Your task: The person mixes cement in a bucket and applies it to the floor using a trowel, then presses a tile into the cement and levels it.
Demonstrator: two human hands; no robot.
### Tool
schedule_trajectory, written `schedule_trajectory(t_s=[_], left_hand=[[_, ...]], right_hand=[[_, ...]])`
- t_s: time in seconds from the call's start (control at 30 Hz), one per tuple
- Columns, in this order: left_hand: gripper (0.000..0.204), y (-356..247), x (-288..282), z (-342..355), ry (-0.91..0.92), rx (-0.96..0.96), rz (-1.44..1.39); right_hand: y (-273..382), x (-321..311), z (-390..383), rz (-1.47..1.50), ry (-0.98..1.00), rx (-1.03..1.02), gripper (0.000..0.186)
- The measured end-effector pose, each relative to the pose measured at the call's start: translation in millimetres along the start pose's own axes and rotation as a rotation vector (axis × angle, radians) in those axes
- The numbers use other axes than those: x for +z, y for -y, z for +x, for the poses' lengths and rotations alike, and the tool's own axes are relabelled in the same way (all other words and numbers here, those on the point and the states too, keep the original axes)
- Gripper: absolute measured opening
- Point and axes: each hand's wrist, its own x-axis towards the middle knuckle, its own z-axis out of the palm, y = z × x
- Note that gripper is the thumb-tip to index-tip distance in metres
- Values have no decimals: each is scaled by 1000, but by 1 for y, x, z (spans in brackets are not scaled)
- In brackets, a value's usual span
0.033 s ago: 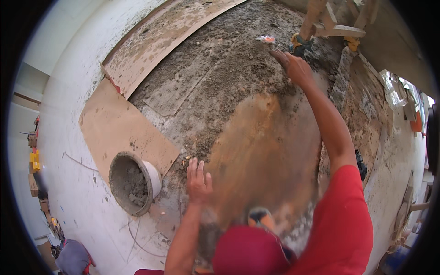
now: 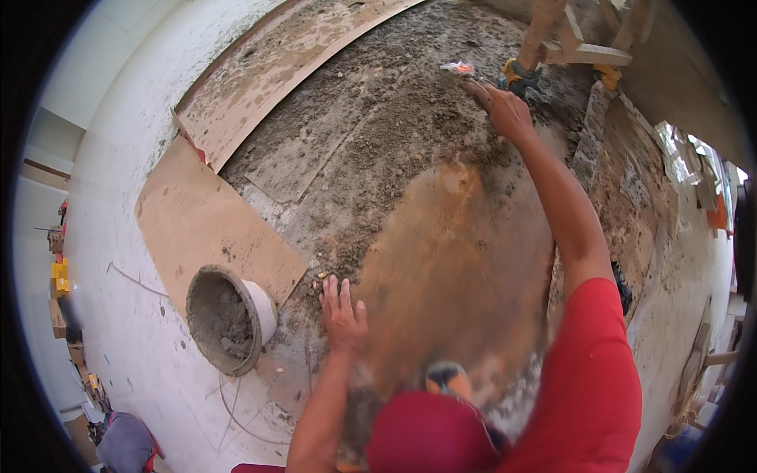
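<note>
At the far right, my right hand [image 2: 509, 115] is closed near the debris-covered floor. A narrow, dark brownish piece [image 2: 476, 93] extends from its fingers to the left; I cannot make out what it is. Just beyond its tip lies a small crumpled wrapper [image 2: 458, 68], clear with orange. My left hand [image 2: 342, 317] is open, fingers spread, low at the near edge of the grey crumbly mortar debris [image 2: 347, 236]. Between my arms lies a smooth brown, wet-looking patch [image 2: 449, 268]. I cannot tell whether the left palm touches the floor.
A mortar-crusted bucket [image 2: 259, 311] holding grey mortar stands left of my left hand. Brown board sheets [image 2: 209, 209] lie behind it. A wooden trestle [image 2: 583, 55] with cloth-wrapped feet stands far right. A maroon rounded shape [image 2: 430, 433] fills the lower middle.
My right hand has moved slightly farther away and left, bringing the dark piece closer to the wrapper. My left hand has shifted a little to the right.
</note>
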Motion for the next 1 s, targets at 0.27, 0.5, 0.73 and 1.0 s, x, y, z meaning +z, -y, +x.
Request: schedule_trajectory(t_s=[0.27,0.5,0.73,1.0], left_hand=[[67,6,21,-9,121,-175,141],[66,7,28,-5,130,-177,146],[67,8,23,-3,125,-186,137],[68,10,27,-4,135,-166,147]], right_hand=[[19,65,115,-121,143,72,34],[-8,73,166,-134,222,49,31],[54,48,98,119,572,-111,20],[127,-6,-91,-122,839,-407,27]])
